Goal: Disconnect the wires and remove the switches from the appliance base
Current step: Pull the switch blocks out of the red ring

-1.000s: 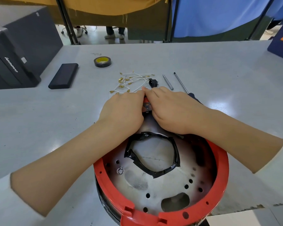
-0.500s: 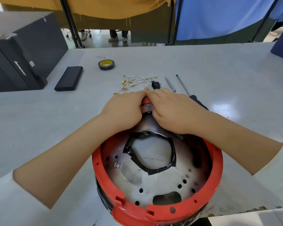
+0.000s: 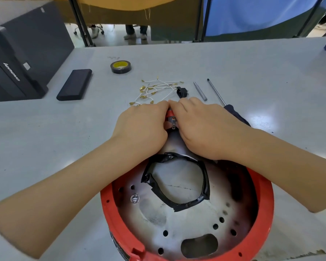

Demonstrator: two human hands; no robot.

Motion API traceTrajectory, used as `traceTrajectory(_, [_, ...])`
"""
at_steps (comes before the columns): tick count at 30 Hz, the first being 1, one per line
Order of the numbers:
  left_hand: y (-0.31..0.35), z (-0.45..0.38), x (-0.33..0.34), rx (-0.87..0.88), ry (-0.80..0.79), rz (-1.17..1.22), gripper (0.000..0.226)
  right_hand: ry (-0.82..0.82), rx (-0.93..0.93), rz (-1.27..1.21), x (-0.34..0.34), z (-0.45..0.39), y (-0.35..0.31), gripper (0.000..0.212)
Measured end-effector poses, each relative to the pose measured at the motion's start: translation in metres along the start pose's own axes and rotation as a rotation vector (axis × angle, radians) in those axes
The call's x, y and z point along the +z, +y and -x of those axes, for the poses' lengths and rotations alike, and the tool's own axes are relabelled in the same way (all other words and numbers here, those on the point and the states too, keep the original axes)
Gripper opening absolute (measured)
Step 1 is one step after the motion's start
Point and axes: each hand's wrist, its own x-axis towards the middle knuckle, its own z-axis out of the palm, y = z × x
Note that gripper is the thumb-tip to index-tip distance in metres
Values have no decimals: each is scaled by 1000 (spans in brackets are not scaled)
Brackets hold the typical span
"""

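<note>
Nearest you, the appliance base (image 3: 260,187) sits upside down on the grey table (image 3: 45,140), red rim round a metal plate w/ drilled holes and an oblong cutout at the near edge. Black tape (image 3: 205,187) lines the jagged centre opening; a round ground-symbol stud (image 3: 135,199) sits just left of it.

Both your forearms cross the rim toward its far side. Your left hand (image 3: 141,127) and right hand (image 3: 205,129) meet at the far edge of the base, knuckles up, fingertips touching each other over a red switch (image 3: 170,115) w/ metal terminals showing in the gap between the hands. Fingers of both hands are curled together and pinched on that switch, as far as the view shows; the undersides are hidden, so exact grip can't be told. The switch is at the far rim; whether it's seated in it or free, can't tell.

Just beyond your right hand, a screwdriver (image 3: 217,93) lies w/ its dark handle partly under your wrist, shaft pointing away. Beside it, to the left, a short metal rod (image 3: 200,91). Left of that, a small black socket part (image 3: 182,91), and next to it a loose pile of white wires (image 3: 154,90) w/ brass spade connectors, right beyond your left fingertips.

Farther out, a black tape roll (image 3: 120,67) w/ yellow core, a flat black case (image 3: 74,84) to the left, and a black Lenovo PC tower (image 3: 17,61) at the far-left edge. Past the table, yellow and blue cloth hang on dark frames.
</note>
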Motion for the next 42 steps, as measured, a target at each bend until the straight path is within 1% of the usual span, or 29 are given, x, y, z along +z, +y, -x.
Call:
traceTrajectory(6, [3, 0, 1, -38, 24, -31, 16, -24, 19, -15, 0, -3, -1, 39])
traceTrajectory(11, [6, -1, 0, -65, 2, -76, 17, -29, 24, -30, 0, -3, -1, 34])
traceTrajectory(15, [6, 0, -1, -73, 0, -65, 15, -14, 26, -48, 1, -4, -1, 34])
traceTrajectory(18, [7, -1, -1, -79, -2, -77, 19, -10, 33, -52, 1, -4, -2, 35])
traceTrajectory(23, [9, 2, -1, -86, -25, -79, 24, -18, 44, -33, 3, -3, -3, 39])
traceTrajectory(27, [3, -1, -2, -26, -104, 116, 21, 2, 37, -181, 1, -2, 2, 54])
traceTrajectory(29, [-1, -3, -1, 9, -123, 148, 23, -3, 34, -179, 0, 0, 3, 58])
traceTrajectory(32, [-3, -3, 0, 21, -79, 135, 23, 19, 33, -137, 1, -1, 0, 56])
traceTrajectory(37, [-2, -4, 6, 12, 17, 102, 18, 10, 37, -85, 0, -1, -2, 47])
traceTrajectory(42, [1, -4, 5, -4, 32, 36, 22, -19, 43, -48, -3, -2, -3, 44])
